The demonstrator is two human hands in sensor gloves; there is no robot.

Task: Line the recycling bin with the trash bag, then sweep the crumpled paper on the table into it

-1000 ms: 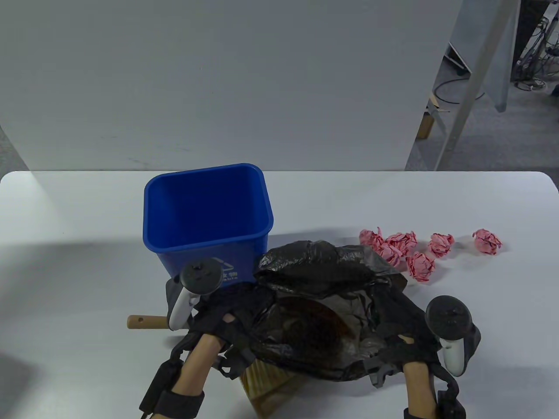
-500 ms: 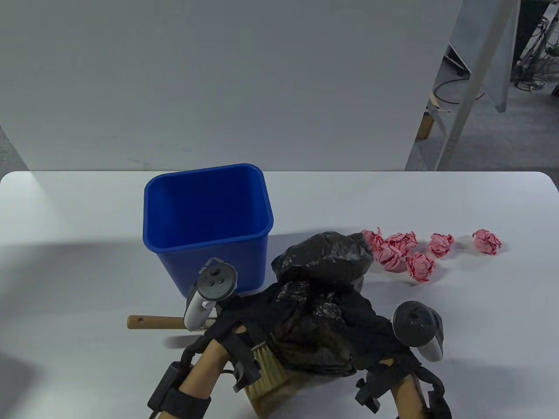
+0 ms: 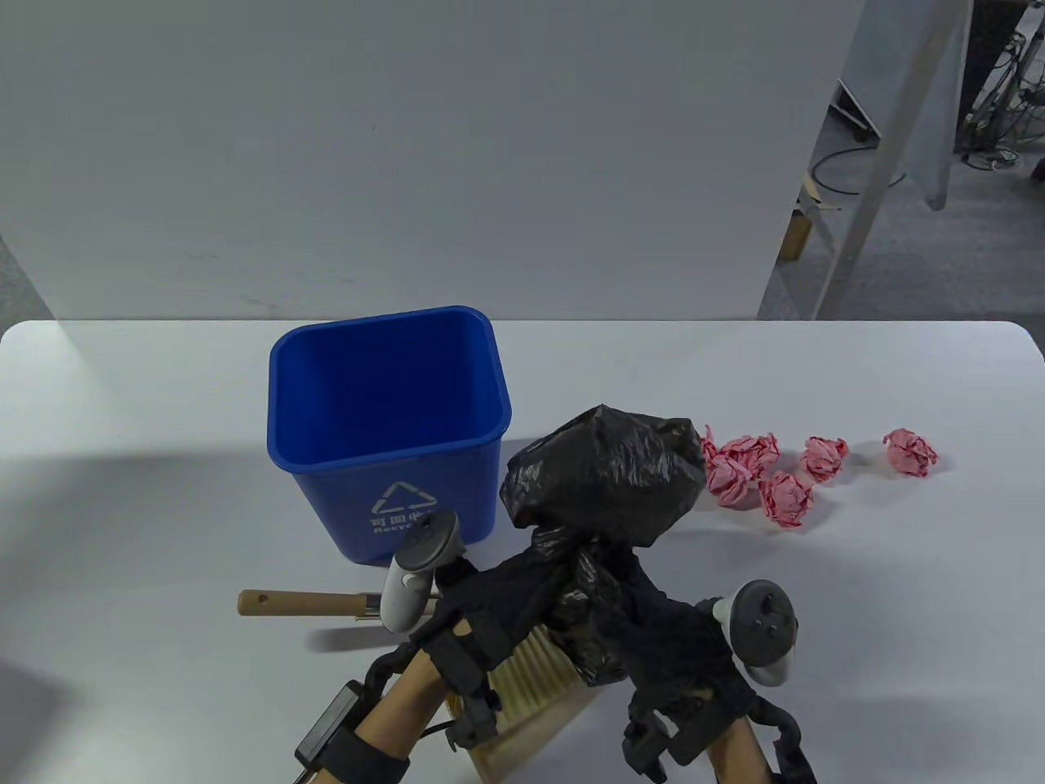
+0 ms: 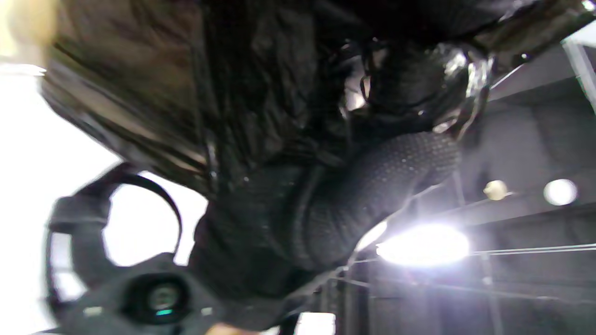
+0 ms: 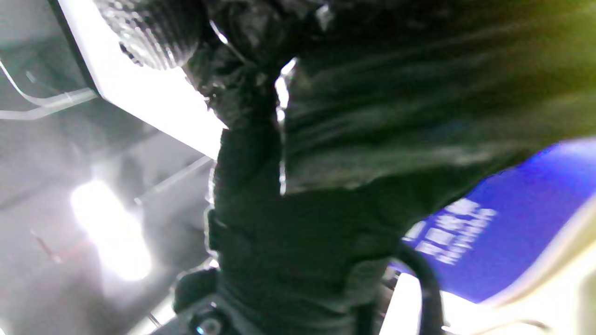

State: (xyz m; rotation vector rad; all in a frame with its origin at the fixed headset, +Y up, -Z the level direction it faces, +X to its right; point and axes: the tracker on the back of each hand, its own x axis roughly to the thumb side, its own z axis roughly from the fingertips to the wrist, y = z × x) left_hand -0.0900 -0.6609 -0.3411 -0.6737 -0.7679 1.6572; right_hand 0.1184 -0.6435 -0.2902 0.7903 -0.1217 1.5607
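Note:
A black trash bag [image 3: 608, 482] is bunched into a puffed ball held above the table, its neck gathered between both gloved hands. My left hand [image 3: 498, 600] grips the neck from the left, my right hand [image 3: 653, 637] from the right. The empty blue recycling bin [image 3: 384, 425] stands upright just left of the bag. Several pink crumpled paper balls [image 3: 775, 474] lie on the table to the right of the bag. In the left wrist view the bag [image 4: 260, 93] fills the top; the right wrist view shows the bag [image 5: 396, 116] and the blue bin [image 5: 503, 223].
A wooden-handled brush [image 3: 310, 604] lies on the table under my hands, its pale bristles [image 3: 531, 661] showing between my wrists. The white table [image 3: 122, 490] ends near the bottom edge. A grey partition wall stands behind the table.
The bag, spread wide a second ago, has been gathered into a tight ball. Both hands moved inward toward each other and nearer the front edge, uncovering the bin's front label.

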